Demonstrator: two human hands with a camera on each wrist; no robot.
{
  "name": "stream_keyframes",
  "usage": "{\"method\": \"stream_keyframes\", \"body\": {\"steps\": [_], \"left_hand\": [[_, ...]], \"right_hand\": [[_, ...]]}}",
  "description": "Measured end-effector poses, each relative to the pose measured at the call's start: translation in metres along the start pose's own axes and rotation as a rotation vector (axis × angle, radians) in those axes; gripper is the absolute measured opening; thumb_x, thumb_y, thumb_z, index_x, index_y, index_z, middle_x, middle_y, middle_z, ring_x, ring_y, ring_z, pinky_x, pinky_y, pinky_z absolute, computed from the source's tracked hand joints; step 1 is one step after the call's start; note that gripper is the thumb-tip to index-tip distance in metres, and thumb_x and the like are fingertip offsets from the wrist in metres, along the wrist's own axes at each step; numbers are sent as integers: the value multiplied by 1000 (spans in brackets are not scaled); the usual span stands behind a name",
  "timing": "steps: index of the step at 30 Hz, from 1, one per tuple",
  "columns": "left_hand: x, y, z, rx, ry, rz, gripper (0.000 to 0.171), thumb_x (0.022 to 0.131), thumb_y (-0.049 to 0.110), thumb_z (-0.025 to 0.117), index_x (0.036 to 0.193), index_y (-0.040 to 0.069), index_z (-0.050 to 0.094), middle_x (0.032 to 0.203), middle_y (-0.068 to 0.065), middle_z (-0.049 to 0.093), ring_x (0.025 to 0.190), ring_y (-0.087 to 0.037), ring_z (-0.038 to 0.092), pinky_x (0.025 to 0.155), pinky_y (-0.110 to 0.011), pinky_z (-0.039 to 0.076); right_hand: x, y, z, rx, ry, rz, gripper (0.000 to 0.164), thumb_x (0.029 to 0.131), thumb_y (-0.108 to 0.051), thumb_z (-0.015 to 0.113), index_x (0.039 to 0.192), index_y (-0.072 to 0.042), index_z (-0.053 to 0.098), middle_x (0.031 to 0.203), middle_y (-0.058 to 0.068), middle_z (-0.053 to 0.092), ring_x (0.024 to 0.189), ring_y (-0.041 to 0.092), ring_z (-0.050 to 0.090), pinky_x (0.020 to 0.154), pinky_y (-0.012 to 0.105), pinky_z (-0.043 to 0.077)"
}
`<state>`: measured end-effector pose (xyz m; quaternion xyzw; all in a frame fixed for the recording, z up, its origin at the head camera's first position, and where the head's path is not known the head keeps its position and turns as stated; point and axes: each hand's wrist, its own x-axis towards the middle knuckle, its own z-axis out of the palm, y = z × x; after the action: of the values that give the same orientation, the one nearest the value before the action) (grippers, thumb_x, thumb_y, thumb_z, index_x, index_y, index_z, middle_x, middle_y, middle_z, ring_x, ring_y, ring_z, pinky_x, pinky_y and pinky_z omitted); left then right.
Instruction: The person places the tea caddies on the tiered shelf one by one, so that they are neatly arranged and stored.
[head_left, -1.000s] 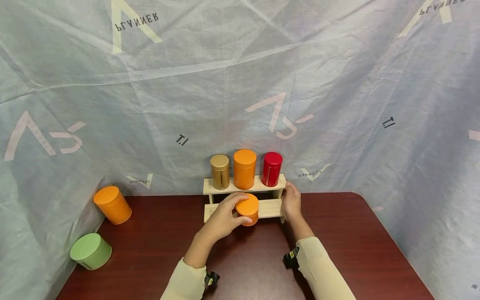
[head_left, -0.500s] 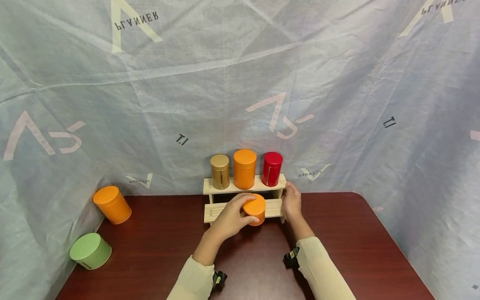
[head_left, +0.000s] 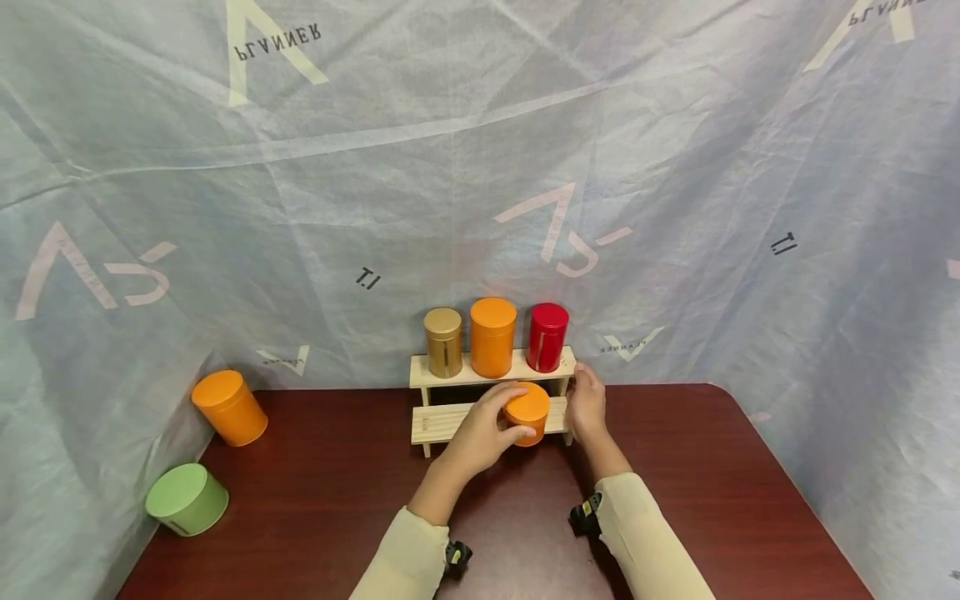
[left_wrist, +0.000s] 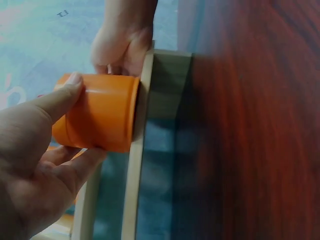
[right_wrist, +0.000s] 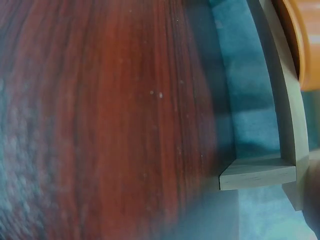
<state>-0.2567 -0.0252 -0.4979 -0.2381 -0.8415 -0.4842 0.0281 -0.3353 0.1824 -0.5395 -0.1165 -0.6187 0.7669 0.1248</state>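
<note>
In the head view, my left hand (head_left: 480,429) grips a short orange tin (head_left: 529,406) between thumb and fingers. The tin is upright at the right part of the lower shelf of a small two-step wooden rack (head_left: 446,422). The left wrist view has the tin's base (left_wrist: 134,112) right at the shelf board (left_wrist: 132,185). My right hand (head_left: 587,404) holds the rack's right end, its fingers partly hidden there. On the upper shelf stand a gold tin (head_left: 444,346), a taller orange tin (head_left: 492,342) and a red tin (head_left: 547,340).
At the table's left edge stand another orange tin (head_left: 231,408) and a low green tin (head_left: 187,500). A grey printed cloth (head_left: 360,208) hangs behind the rack and along both sides of the dark red table (head_left: 675,483).
My left hand has moved to the right along the lower shelf with the short orange tin. My right hand stays at the rack's right end.
</note>
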Motion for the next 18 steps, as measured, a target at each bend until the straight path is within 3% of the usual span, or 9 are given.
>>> {"method": "stream_keyframes", "body": {"steps": [5,10,18], "left_hand": [[3,-1,14,41,56,22,65,92,25,83,151,17,57,158,-2,53,138,-22,60,118,-42,50],[5,2,25,127,116,-12,67,90,29,85,151,22,58,155,-3,55,135,-23,62,115,-46,52],[11,7,42,220,279,-7,67,85,35,89,146,19,65,150,-9,63,133,-28,66,111,-45,55]], "right_hand": [[-1,1,-2,-15,4,-6,44,114,-23,40,139,7,61,99,-7,65,83,6,53,77,15,48],[-2,2,-3,-40,10,-9,44,114,-24,40,140,6,61,109,-5,66,92,3,57,81,13,50],[0,0,-1,-62,4,-44,42,114,-24,39,131,5,64,76,-11,56,67,6,44,70,18,45]]}}
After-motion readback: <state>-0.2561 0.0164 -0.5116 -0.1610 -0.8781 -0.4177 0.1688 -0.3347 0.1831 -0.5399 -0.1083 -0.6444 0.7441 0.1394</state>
